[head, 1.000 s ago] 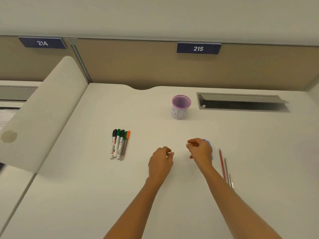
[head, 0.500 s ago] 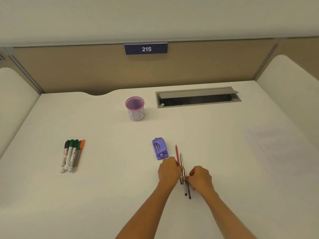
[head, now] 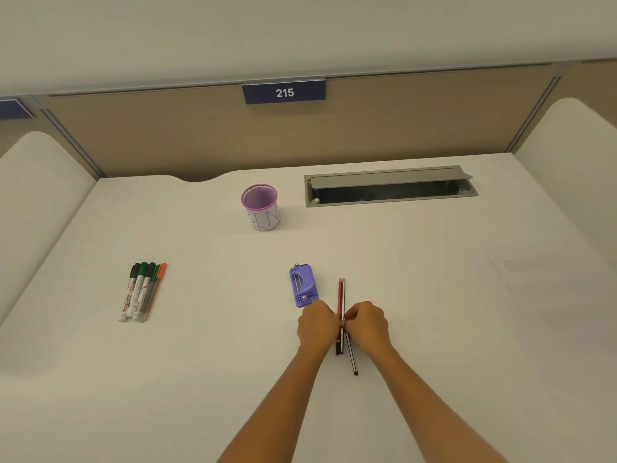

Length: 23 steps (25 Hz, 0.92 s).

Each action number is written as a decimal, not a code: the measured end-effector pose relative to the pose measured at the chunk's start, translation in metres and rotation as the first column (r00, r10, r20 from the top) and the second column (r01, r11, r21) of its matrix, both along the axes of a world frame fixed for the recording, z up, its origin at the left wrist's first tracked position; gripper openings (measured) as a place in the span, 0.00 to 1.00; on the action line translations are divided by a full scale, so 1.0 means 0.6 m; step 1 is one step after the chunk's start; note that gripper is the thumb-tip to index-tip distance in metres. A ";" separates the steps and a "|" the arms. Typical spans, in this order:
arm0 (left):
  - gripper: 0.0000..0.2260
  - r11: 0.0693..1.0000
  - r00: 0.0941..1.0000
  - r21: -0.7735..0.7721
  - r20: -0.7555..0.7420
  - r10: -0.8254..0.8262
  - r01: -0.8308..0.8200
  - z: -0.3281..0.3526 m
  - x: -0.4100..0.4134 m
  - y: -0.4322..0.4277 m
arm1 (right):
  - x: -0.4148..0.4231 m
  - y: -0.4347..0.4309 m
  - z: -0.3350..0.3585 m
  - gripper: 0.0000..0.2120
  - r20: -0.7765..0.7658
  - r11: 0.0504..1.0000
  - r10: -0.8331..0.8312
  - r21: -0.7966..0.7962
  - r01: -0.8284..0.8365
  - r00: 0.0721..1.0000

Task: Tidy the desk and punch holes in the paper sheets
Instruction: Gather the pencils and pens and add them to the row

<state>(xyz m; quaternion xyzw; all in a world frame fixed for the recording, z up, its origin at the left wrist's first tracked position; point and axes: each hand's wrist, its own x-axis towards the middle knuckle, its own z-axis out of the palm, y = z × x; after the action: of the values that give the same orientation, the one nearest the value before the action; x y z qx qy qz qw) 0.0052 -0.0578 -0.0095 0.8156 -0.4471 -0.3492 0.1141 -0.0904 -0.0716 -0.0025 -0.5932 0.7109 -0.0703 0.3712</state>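
Note:
A few pencils (head: 342, 295) lie on the white desk, one red, the others dark, and one slants out at the near end. My left hand (head: 317, 327) and my right hand (head: 367, 324) press in on them from either side, fingers curled against the shafts. A purple hole punch (head: 302, 286) sits just left of the pencils, next to my left hand. A purple-rimmed pen cup (head: 260, 207) stands upright further back. Several markers (head: 142, 291) lie side by side at the left. Paper sheets (head: 541, 279) lie faintly visible at the right.
An open grey cable tray (head: 390, 187) is set into the desk behind the cup. Tan divider panels with a 215 label (head: 284, 92) close off the back. White side partitions (head: 574, 145) rise at both edges of the desk.
My hands went from the hole punch to the pencils and pushed them closer together into a bundle. The camera swung right, then settled.

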 end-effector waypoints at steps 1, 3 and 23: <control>0.10 1.000 0.999 0.009 -0.028 0.021 -0.021 -0.001 0.001 -0.001 | -0.004 0.000 -0.003 0.09 0.021 1.000 0.009 -0.005 -0.009 1.000; 0.13 0.999 0.999 0.029 -0.035 0.020 -0.019 0.001 -0.001 -0.002 | -0.011 0.002 -0.006 0.09 0.055 1.000 0.016 -0.008 -0.015 0.998; 0.07 0.998 0.997 -0.060 0.076 0.031 -0.027 0.006 -0.010 -0.013 | -0.003 0.000 0.011 0.07 -0.007 1.000 -0.028 -0.002 0.028 1.000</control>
<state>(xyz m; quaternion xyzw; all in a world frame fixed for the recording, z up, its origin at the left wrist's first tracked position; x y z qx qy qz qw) -0.0005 -0.0659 -0.0057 0.8311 -0.4494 -0.3026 0.1257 -0.0921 -0.0714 0.0039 -0.5838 0.7204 -0.0738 0.3670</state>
